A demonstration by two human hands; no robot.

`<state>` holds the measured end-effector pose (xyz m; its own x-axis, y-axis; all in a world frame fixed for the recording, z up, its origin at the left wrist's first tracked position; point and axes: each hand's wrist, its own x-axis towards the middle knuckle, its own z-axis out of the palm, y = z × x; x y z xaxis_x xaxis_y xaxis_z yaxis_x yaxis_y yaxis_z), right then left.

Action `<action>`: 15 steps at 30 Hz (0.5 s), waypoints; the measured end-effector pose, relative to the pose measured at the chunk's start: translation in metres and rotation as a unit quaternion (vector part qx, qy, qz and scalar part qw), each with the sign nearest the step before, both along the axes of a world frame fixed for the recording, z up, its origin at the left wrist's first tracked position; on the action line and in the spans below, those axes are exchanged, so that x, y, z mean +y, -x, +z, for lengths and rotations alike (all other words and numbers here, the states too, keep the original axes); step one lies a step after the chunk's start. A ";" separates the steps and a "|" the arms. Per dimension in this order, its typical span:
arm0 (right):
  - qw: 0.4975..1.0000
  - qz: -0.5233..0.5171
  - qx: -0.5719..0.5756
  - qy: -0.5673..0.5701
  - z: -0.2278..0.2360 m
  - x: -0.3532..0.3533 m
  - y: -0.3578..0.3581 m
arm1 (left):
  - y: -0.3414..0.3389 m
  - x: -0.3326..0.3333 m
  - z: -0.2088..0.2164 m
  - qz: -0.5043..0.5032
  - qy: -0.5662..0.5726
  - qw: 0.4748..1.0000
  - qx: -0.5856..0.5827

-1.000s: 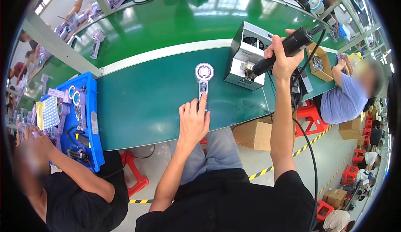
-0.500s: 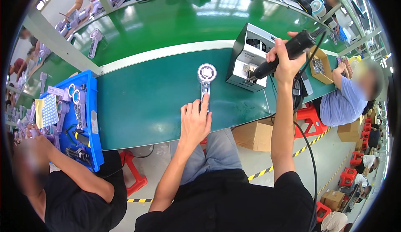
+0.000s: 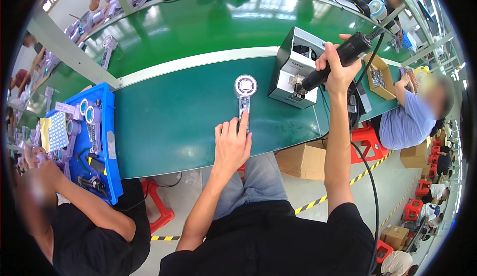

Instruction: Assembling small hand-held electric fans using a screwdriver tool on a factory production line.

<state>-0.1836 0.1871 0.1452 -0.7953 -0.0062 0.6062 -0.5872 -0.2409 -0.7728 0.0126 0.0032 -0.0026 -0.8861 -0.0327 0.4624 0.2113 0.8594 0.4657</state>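
A handheld fan (image 3: 245, 86) with a round white head lies on the green bench, its handle toward me and opened to show parts inside. My left hand (image 3: 232, 141) holds the lower handle, index finger stretched along it, the thumb at its right side. My right hand (image 3: 340, 70) is closed round a black electric screwdriver (image 3: 343, 55), which is tilted down to the left. The screwdriver's tip is at the front of a grey and black screw feeder (image 3: 293, 75); whether a screw sits on the tip is too small to tell.
On the left stands a blue bin (image 3: 113, 147) with fans and tools, a co-worker beside it. Beyond the white rail runs a green conveyor (image 3: 198, 27) carrying another fan (image 3: 107, 51). A cardboard box of small parts (image 3: 380, 77) stands right. The screwdriver's black cable (image 3: 370, 176) hangs beside my right arm.
The fan on the conveyor has shifted slightly left. My right hand and the screwdriver have dipped a little at the feeder. My left hand stays on the fan handle.
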 end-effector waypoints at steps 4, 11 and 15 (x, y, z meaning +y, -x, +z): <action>0.999 0.020 -0.044 -0.006 0.000 0.002 0.013 | 0.000 0.000 0.001 0.001 -0.001 1.000 0.003; 0.981 0.059 -0.150 0.104 -0.011 -0.008 0.004 | 0.002 -0.001 0.000 0.004 -0.010 1.000 0.001; 0.984 0.087 -0.088 0.130 -0.014 -0.053 -0.020 | 0.002 -0.002 -0.001 0.007 -0.015 1.000 0.001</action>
<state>-0.1640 0.1342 0.1311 -0.8882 -0.0149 0.4592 -0.3826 -0.5294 -0.7572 0.0110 0.0014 -0.0034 -0.8841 -0.0584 0.4637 0.2011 0.8481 0.4902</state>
